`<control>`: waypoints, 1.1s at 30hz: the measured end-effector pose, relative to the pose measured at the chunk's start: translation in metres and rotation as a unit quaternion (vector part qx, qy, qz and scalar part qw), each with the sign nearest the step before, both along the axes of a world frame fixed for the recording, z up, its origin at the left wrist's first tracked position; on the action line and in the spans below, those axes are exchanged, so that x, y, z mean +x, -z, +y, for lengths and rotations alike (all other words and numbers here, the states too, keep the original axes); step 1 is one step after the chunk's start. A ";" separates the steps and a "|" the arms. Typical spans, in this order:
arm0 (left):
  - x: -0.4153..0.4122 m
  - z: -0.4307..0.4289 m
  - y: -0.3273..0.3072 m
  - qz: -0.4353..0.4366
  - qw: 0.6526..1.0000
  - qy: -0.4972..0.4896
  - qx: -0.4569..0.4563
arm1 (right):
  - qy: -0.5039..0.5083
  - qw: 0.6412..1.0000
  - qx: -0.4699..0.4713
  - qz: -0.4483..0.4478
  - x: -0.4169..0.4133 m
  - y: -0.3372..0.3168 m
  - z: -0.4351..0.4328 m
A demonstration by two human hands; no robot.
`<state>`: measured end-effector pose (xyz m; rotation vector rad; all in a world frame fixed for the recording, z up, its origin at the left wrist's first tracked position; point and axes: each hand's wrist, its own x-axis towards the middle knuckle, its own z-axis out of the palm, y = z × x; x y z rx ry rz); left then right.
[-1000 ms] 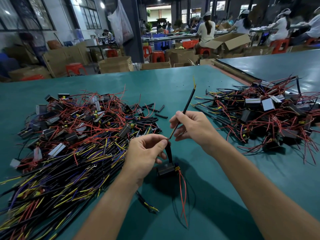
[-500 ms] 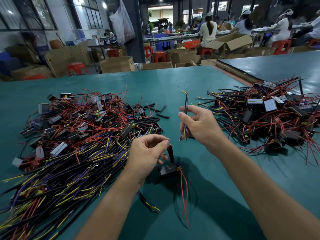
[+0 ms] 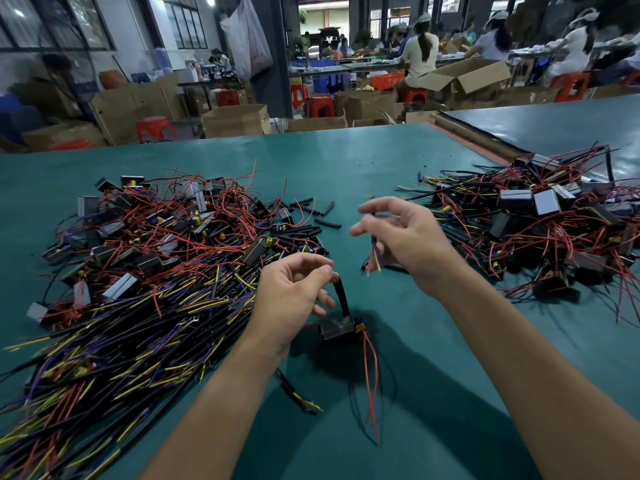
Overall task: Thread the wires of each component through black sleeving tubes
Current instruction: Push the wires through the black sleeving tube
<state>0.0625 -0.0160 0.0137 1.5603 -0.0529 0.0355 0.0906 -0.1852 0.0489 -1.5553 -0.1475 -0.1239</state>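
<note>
A small black component (image 3: 337, 329) rests on the green table (image 3: 346, 161) in front of me, with thin red wires (image 3: 370, 375) trailing toward me. A black sleeving tube (image 3: 341, 296) rises from it, and my left hand (image 3: 294, 292) pinches the tube's top end. To the right and slightly farther away, my right hand (image 3: 405, 237) holds a black sleeved wire (image 3: 376, 252). The wire's yellow and blue ends point down below the fingers. The index finger and thumb are spread, and the hand is blurred.
A big pile of components with red wires and long sleeved wires (image 3: 156, 265) fills the left of the table. A second pile (image 3: 536, 230) lies at the right. Short loose black tubes (image 3: 311, 216) sit between them. One sleeved wire (image 3: 298, 396) lies by my left forearm.
My right hand has swung the sleeved wire from pointing up and away to hanging downward, and has moved slightly right. My left hand has kept its pinch on the tube.
</note>
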 end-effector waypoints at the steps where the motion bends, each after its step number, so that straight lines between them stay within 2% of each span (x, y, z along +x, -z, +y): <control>1: 0.000 0.000 -0.001 0.001 1.000 0.000 -0.002 | -0.028 0.998 0.054 0.018 0.000 -0.003 -0.002; 2: 0.000 -0.001 -0.002 0.004 1.000 0.002 -0.005 | -0.058 0.991 0.111 0.036 0.000 -0.006 -0.004; 4: -0.001 -0.002 -0.003 0.007 1.000 0.001 -0.010 | -0.088 0.982 0.165 0.036 -0.001 -0.009 -0.007; 8: -0.003 -0.004 -0.005 -0.009 1.000 -0.010 -0.007 | -0.101 0.980 0.171 0.019 -0.003 -0.007 -0.006; 14: -0.005 -0.003 -0.007 -0.082 0.996 -0.043 -0.001 | -0.148 0.971 0.188 0.019 -0.005 -0.007 -0.001; 18: -0.008 -0.003 -0.010 -0.119 0.991 -0.032 -0.051 | -0.202 0.961 0.184 0.032 -0.007 -0.007 -0.001; 23: -0.010 -0.002 -0.015 -0.145 0.984 -0.024 -0.096 | -0.214 0.957 0.189 0.054 -0.007 -0.008 -0.001; 27: -0.013 -0.001 -0.017 -0.143 0.984 0.020 -0.106 | -0.213 0.955 0.195 0.072 -0.006 -0.008 -0.002; 33: -0.013 0.005 -0.022 -0.056 0.980 0.111 -0.156 | -0.186 0.959 0.197 0.080 -0.003 -0.007 -0.005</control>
